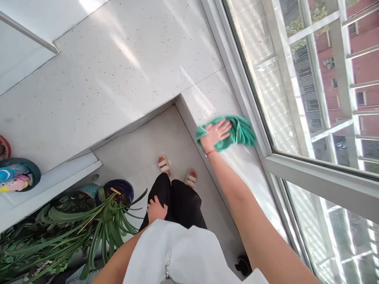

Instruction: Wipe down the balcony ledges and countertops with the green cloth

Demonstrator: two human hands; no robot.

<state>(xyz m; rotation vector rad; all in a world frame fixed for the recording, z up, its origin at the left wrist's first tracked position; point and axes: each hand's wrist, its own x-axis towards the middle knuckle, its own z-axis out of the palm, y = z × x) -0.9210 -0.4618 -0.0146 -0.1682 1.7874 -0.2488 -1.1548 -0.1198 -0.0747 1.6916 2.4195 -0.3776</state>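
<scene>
My right hand (pixel 218 133) lies flat on a green cloth (pixel 244 132), its fingers stretched out and somewhat spread. Beneath it, the cloth rests bunched in folds on the pale ledge (pixel 204 98) beside the window frame, its far end near the frame. Slight blur shows on the hand and cloth. My left hand (pixel 156 209) rests on my thigh in black trousers, fingers apart and holding nothing.
A wide speckled white counter (pixel 118 79) joins the ledge at a corner. The window frame (pixel 251 98) runs along the right, with bars outside. Potted plants (pixel 103 221) crowd the lower left; a dark pot (pixel 35 173) stands on the counter's left end.
</scene>
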